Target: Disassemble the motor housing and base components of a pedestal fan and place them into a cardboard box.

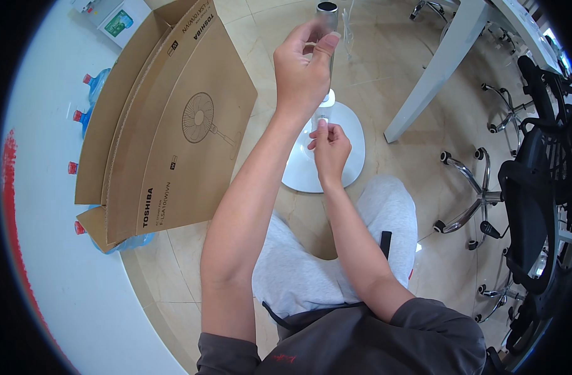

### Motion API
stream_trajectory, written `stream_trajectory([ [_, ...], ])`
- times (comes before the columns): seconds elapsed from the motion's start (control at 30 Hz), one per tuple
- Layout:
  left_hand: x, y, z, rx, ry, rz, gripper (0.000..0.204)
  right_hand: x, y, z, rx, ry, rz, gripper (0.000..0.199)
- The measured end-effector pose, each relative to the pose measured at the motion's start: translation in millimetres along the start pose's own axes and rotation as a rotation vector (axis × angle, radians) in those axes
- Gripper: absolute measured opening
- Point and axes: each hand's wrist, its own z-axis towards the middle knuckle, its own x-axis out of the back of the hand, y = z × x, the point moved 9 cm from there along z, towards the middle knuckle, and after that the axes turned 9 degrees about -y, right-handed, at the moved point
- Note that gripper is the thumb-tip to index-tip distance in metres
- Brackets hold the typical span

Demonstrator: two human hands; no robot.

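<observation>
A silver pole (pixel 326 15) with a dark top end rises from a glossy white base (pixel 351 153) on the floor in front of me. My left hand (pixel 303 69) is raised at the upper part of the pole, thumb and fingers curled together in a pinch. Its fingertips are slightly blurred against the pole, and what they hold is hidden. Lower down, my right hand (pixel 332 153) is closed over the base, its thumb and forefinger pinched at a white fitting (pixel 328 100) near the foot of the pole. Anything between those fingers is too small to make out.
To the left, a large open cardboard box (pixel 192 119) printed with a fan drawing stands by a white surface (pixel 61 237). Blue water bottles (pixel 98 87) are partly behind it. At right are a white table leg (pixel 432 72) and black office chairs (pixel 529 206) on wheeled bases.
</observation>
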Motion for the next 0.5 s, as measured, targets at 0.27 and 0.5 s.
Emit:
stream_trajectory([
  [0.27,2.9,2.9,0.4,-0.035,0.026,-0.001,0.032,-1.4,3.2,-13.6,-0.222,0.031,0.162,0.036],
  [0.5,1.0,2.6,1.2,-0.022,-0.004,0.009,0.035,-40.9,46.4,-21.2,-0.727,-0.109,1.231,0.035],
])
